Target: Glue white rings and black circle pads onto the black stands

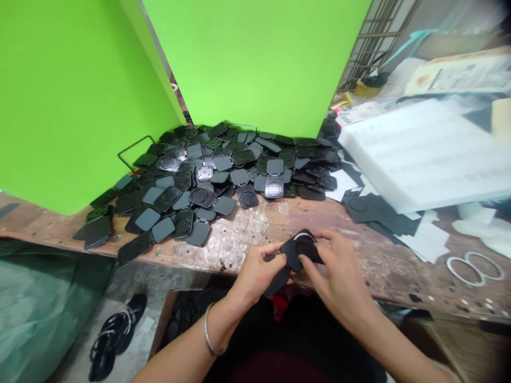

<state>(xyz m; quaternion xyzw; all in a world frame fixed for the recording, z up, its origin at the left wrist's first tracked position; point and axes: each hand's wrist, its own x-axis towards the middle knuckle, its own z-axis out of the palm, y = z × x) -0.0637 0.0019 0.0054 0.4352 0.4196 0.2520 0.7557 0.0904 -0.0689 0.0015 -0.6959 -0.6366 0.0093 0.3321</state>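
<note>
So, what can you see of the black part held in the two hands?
The black part is flat, matte and rounded-square, plastic by its look, with a round ring on its face. It is tilted above the front edge of the wooden workbench. The left hand grips its left side, the right hand its right, thumb on top. Another dark piece lies under it.

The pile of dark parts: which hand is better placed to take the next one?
Left, probably: the left hand sits nearer the pile, which lies ahead and to its left; the right hand must cross over. Both hold a black part.
</note>
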